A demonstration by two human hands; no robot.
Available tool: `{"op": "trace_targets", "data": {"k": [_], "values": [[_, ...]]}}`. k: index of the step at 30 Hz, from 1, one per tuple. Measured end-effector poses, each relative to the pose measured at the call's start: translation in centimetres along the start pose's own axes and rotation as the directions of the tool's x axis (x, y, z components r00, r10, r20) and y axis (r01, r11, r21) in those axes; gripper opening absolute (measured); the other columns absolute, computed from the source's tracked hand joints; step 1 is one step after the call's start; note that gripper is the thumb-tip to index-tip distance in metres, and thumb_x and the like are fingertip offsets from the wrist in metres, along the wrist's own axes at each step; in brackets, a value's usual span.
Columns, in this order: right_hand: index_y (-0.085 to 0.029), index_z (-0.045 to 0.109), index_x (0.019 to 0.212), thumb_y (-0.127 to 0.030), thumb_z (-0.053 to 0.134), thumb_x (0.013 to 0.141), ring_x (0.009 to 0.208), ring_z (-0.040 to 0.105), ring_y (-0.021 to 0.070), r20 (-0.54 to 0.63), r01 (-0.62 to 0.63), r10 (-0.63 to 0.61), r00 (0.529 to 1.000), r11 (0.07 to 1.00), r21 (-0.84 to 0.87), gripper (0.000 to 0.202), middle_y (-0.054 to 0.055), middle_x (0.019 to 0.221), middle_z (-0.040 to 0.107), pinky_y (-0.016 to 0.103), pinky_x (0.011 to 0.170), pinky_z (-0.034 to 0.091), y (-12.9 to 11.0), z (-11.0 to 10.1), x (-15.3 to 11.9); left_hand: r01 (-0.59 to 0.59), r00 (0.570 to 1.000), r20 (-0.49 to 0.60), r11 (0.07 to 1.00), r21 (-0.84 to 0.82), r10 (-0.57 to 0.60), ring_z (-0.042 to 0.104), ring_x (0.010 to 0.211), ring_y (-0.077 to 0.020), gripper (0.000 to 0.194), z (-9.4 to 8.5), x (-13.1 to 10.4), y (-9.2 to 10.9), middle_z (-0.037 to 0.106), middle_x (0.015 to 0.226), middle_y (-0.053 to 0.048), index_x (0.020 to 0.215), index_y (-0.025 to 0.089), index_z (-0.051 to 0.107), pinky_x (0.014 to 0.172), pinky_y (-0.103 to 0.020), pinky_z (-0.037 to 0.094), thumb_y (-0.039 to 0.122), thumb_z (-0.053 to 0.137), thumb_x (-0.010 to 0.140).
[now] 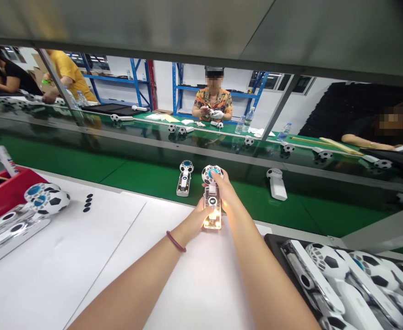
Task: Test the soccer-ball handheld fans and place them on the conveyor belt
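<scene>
A handheld fan (212,195) with a soccer-ball head and a clear-fronted handle is held out ahead of me, above the edge between the white table and the green belt. Its small round display shows a figure, and warm lights glow in the lower handle. My left hand (203,214) grips the lower handle from the left, its thumb on the front. My right hand (224,189) is closed around the head and upper handle, its thumb on the blue centre. Just left of it, a similar fan (185,178) lies on the belt, its display lit.
Another fan (277,184) lies on the green belt (146,176) to the right. A black tray (273,243) packed with fans stands at lower right. On the left, more fans (46,199) lie beside a red bin (16,188). Black round dots (88,203) mark the white tabletop. Co-workers sit across the line.
</scene>
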State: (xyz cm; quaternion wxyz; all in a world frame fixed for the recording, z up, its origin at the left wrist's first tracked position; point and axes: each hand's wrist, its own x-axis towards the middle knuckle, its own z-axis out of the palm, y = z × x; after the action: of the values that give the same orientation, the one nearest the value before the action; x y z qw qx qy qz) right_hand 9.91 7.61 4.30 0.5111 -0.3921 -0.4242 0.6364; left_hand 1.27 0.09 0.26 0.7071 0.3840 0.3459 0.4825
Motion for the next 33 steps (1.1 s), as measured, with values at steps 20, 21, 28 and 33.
{"op": "trace_targets", "data": {"k": [20, 21, 28, 33], "values": [[-0.026, 0.044, 0.109, -0.039, 0.063, 0.074, 0.064, 0.063, 0.0153, -0.002, 0.019, -0.019, 1.000, 0.999, 0.044, 0.042, 0.000, 0.086, 0.062, 0.024, 0.053, 0.050, 0.2, -0.1, 0.0, -0.043, 0.999, 0.028, 0.999, -0.029, 0.044, 0.061, 0.062, -0.0192, 0.056, -0.6, 0.5, -0.9, 0.058, 0.083, -0.004, 0.118, 0.022, 0.033, 0.056, -0.034, 0.049, 0.040, 0.063, 0.074], [-0.026, 0.044, 0.109, -0.040, 0.063, 0.074, 0.065, 0.063, 0.0155, 0.004, 0.015, -0.016, 1.000, 0.999, 0.045, 0.043, 0.001, 0.086, 0.062, 0.025, 0.054, 0.051, 0.3, -0.1, 0.1, -0.038, 0.998, 0.041, 0.999, -0.038, 0.040, 0.061, 0.063, -0.0193, 0.057, -0.7, 0.5, -0.9, 0.058, 0.085, -0.005, 0.118, 0.023, 0.033, 0.057, -0.034, 0.049, 0.040, 0.064, 0.073], [-0.027, 0.042, 0.111, -0.042, 0.066, 0.072, 0.072, 0.064, 0.0180, 0.078, -0.027, 0.023, 0.997, 0.998, 0.052, 0.049, 0.001, 0.091, 0.062, 0.030, 0.060, 0.053, 0.5, -1.0, 0.2, -0.040, 0.996, 0.083, 0.999, -0.036, 0.043, 0.061, 0.067, -0.0197, 0.064, -1.1, 0.7, -1.1, 0.057, 0.091, -0.006, 0.121, 0.025, 0.032, 0.058, -0.034, 0.050, 0.034, 0.068, 0.070], [-0.026, 0.045, 0.107, -0.034, 0.072, 0.068, 0.081, 0.063, 0.0186, 0.212, -0.093, 0.088, 0.973, 0.996, 0.012, 0.048, 0.001, 0.095, 0.063, 0.034, 0.071, 0.054, 0.7, -2.0, -0.2, -0.046, 0.996, 0.079, 0.999, -0.017, 0.047, 0.061, 0.068, -0.0200, 0.055, -1.2, 0.6, -1.1, 0.057, 0.088, -0.005, 0.117, 0.024, 0.033, 0.057, -0.034, 0.050, 0.032, 0.064, 0.073]]}}
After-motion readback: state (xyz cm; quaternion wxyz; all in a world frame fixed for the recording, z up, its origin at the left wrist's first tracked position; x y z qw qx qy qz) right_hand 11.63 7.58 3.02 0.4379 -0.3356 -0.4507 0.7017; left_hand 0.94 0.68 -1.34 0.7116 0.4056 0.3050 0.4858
